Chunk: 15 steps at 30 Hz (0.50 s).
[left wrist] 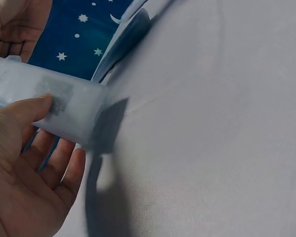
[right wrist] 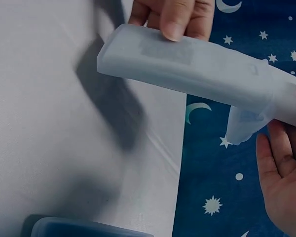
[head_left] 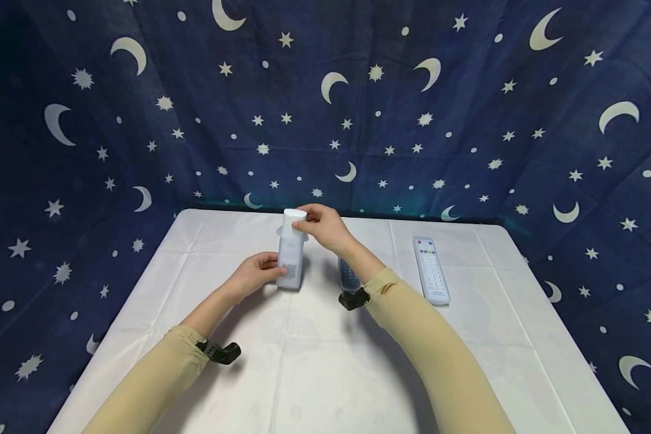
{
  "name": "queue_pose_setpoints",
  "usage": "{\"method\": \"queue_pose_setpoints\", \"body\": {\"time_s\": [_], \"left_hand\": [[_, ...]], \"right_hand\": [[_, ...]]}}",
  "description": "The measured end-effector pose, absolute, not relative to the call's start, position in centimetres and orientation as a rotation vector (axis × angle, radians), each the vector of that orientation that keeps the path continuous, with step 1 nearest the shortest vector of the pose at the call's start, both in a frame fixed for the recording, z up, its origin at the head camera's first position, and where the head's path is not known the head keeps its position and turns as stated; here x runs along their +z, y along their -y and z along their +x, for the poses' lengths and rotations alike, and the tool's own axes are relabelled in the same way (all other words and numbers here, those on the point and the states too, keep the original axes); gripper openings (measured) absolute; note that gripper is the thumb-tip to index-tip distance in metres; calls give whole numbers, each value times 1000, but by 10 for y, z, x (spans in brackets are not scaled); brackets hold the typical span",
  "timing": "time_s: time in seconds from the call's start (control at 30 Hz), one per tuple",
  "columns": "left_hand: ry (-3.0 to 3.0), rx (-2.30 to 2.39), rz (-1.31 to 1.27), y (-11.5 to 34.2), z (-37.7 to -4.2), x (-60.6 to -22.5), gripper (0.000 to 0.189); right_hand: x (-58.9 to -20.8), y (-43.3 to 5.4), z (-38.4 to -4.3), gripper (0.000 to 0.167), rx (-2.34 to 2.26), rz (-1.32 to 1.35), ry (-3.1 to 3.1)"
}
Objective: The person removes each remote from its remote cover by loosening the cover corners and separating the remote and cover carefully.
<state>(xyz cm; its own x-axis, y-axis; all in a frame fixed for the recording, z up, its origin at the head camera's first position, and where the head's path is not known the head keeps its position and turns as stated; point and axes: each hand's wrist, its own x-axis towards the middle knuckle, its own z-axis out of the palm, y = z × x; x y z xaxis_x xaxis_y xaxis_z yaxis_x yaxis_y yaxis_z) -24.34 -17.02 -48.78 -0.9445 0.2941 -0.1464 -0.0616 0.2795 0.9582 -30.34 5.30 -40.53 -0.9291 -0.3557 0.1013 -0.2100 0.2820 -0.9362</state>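
Above the table, a white remote control (head_left: 295,216) is partly inside a translucent cover (head_left: 290,248), its bare end at the top. My left hand (head_left: 254,275) grips the cover's lower end, thumb on the near face over a grey label that shows through. The right hand (head_left: 328,230) pinches the bare upper end of the remote. In the right wrist view, a loose flap (right wrist: 246,123) of the cover hangs out below where the bare part begins. The remote's button side faces away and is hidden.
A dark blue remote (head_left: 349,276) in a clear cover lies on the white table (head_left: 325,374), partly hidden behind my right forearm. Farther right lies a light remote (head_left: 431,271), buttons up. A dark blue curtain (head_left: 358,175) with moons and stars stands behind the table's back edge.
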Motion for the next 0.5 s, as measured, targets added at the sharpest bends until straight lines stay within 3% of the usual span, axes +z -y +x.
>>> {"method": "queue_pose_setpoints", "body": {"time_s": [0.5], "left_hand": [[-2317,1571,283,165,-240,-490,46]], "right_hand": [[-404,-56,-305,32,-1768,-440,-2398]]}}
